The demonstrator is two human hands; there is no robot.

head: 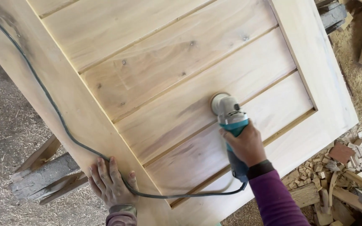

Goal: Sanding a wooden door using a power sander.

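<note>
The right hand [247, 144], wrist bent and purple sleeve [275, 199] trailing toward the lower right, is closed around the teal-and-grey body of one angle sander [230, 119], whose round pad lies flat on a plank near the middle of the panel. The left hand [109, 182] rests open, palm down with fingers spread, on the panel's lower frame edge; it grips nothing, and one dark power cord [59, 117] passes just beside its fingers, looping back to the sander's tail. The workpiece is one pale wooden door panel [168, 71]: diagonal grooved planks, perhaps five in view, smooth, with small dark knots, set inside a flat frame. It lies on rough timber trestles [42, 175] serving as the desk. Sawdust covers the floor [5, 125] at left; a heap of many small wood offcuts [348, 167] lies at right.
</note>
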